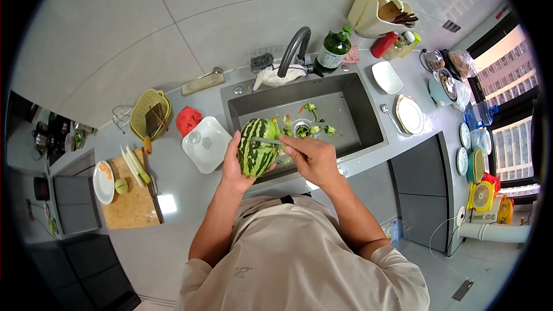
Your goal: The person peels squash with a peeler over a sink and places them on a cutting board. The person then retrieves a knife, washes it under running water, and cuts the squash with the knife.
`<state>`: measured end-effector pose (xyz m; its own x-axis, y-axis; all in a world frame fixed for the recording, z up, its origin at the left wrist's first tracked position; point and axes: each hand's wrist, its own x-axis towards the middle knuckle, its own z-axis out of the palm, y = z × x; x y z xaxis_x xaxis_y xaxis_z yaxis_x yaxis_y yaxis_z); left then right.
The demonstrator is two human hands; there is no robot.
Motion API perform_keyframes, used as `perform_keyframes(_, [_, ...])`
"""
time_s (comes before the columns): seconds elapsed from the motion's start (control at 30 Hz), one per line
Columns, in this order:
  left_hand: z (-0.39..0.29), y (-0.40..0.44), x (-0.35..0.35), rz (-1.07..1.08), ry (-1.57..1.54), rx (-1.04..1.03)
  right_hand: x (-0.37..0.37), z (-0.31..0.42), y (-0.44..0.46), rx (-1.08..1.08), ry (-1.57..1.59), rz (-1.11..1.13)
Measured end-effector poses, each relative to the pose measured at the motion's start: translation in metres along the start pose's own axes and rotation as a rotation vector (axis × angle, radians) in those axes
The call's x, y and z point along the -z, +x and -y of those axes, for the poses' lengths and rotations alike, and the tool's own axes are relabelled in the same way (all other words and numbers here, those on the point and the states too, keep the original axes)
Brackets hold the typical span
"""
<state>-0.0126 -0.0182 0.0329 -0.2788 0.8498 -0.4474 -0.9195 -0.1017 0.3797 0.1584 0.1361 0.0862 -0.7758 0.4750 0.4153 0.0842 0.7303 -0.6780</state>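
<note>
A green melon-like fruit with dark stripes [249,156] is held over the front edge of the sink. My left hand [231,168] is closed around its left and lower side. In my closed right hand [313,157] is a thin metal blade [267,140], which lies against the fruit's upper right side. Fingers hide the handle, so I cannot tell whether it is a knife or a peeler. Paler green patches show near the blade. Green scraps [311,110] lie around the drain of the sink [360,109].
Behind the sink stand a dark faucet [296,46] and a green pump bottle [334,50]. A white square dish [206,152] and a red bag [188,120] sit to the left. Further left, a cutting board [124,213] holds scallion-like stalks. White plates [410,115] are on the right.
</note>
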Motion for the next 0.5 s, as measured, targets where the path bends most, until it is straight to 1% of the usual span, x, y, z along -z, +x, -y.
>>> perform_keyframes(0.07, [0.001,0.0,-0.001,-0.034,0.009,0.003,-0.001,-0.002,0.0,-0.053,0.015,-0.004])
perform_keyframes(0.3, [0.0,-0.001,-0.002,-0.013,0.03,-0.007,-0.006,-0.008,-0.002,-0.115,0.047,-0.027])
perform_keyframes(0.37, [0.001,-0.001,-0.001,0.008,0.057,-0.029,-0.012,-0.014,-0.003,-0.121,0.098,-0.125])
perform_keyframes(0.4, [0.001,-0.001,0.0,0.008,0.058,-0.029,-0.011,-0.015,-0.003,-0.121,0.098,-0.126])
perform_keyframes(0.47, [0.002,0.0,0.002,0.022,0.052,-0.03,-0.01,-0.017,0.0,-0.244,0.135,-0.107])
perform_keyframes(0.5, [0.003,0.0,0.003,0.023,0.053,-0.029,-0.01,-0.021,0.0,-0.244,0.135,-0.108])
